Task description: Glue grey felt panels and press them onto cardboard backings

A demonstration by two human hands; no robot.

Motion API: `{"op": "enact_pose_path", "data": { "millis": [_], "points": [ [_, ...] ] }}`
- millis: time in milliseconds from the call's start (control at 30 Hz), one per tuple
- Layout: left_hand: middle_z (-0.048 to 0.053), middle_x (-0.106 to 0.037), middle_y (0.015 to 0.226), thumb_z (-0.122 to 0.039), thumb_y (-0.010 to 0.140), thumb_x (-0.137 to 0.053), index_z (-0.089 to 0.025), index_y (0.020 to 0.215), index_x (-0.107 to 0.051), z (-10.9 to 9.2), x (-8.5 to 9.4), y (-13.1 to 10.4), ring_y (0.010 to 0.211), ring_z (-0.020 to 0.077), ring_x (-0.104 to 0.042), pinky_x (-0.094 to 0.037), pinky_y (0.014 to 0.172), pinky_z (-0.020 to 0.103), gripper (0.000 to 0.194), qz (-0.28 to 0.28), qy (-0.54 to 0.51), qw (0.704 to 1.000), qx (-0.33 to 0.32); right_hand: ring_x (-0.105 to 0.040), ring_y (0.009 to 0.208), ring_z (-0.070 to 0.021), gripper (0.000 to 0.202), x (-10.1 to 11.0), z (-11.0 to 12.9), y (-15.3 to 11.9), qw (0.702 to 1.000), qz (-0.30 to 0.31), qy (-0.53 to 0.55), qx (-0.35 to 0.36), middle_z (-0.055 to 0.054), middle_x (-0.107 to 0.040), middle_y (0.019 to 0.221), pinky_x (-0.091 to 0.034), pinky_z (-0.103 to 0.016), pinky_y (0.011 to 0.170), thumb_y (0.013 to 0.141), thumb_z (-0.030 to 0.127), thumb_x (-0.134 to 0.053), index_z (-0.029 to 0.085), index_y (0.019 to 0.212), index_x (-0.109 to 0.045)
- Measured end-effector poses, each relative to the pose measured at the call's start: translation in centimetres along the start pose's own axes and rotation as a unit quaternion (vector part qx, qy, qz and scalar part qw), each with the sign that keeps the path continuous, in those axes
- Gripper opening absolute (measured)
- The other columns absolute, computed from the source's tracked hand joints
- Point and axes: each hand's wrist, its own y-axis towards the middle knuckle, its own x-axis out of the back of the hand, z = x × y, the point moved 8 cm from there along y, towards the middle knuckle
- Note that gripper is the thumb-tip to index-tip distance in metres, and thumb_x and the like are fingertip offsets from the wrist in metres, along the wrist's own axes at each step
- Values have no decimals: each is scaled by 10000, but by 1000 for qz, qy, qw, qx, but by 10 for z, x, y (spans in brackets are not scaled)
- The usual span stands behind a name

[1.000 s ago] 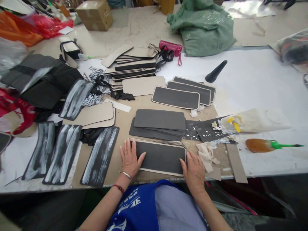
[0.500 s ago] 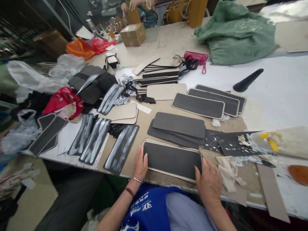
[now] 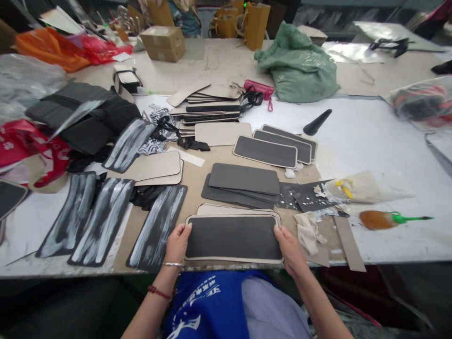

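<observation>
A dark rectangular panel with rounded corners and a beige edge is held between my two hands near the table's front edge. My left hand grips its left end, thumb on top. At the right end, my right hand pinches the upper corner the same way. Behind it lies a beige panel, partly covered. Farther back are stacked plain dark grey panels. On the left, a dark strip smeared with white lies beside others like it.
Beige-edged dark panels and a pile of boards lie farther back. To the right are a glue-spotted dark sheet, crumpled cloth and an amber bottle with a green nozzle. A green sack stands behind.
Both hands now hold the top panel by its ends, raised and shifted toward me, so a beige panel shows behind it. The camera view has turned right.
</observation>
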Motion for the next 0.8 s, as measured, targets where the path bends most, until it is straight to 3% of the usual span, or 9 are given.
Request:
{"op": "enact_pose_path", "data": {
  "millis": [133,233,367,500,800],
  "points": [
    [-47,-581,563,-524,574,-659,-159,676,-557,-13,2,-5,564,114,-529,-423,547,207,393,24,-5,1000,4,-595,778,-206,435,-15,-6,-11,992,57,88,-70,-49,-648,811,-487,-297,634,677,590,-514,194,850,-569],
    [-41,-585,548,-516,540,-677,-158,677,-555,-13,0,-6,544,120,-537,-430,527,216,402,28,-23,999,35,-590,685,-194,368,-16,-20,-15,995,52,-30,-84,-34,-608,740,-476,-271,496,723,556,-460,203,808,-515],
    [-17,-618,569,-398,524,-709,-159,732,-568,-5,-9,-7,588,161,-599,-472,543,255,348,74,-92,986,118,-493,394,-149,264,-15,-41,-12,981,19,-170,-91,33,-470,547,-353,-245,312,774,460,-389,200,780,-435],
    [-18,-616,545,-308,492,-715,-168,714,-555,-6,-11,-8,643,192,-630,-497,569,279,307,92,-112,978,152,-470,396,-122,203,-19,-48,-9,983,-5,-170,-74,40,-450,579,-371,-236,339,789,398,-369,201,786,-422],
    [-29,-622,550,-391,477,-711,-169,727,-556,-1,-8,-2,666,203,-635,-500,589,304,369,92,-82,983,136,-465,456,-122,228,-16,-38,-11,985,-25,-169,-20,32,-448,597,-387,-244,393,759,437,-400,217,700,-413]
  ]
}}
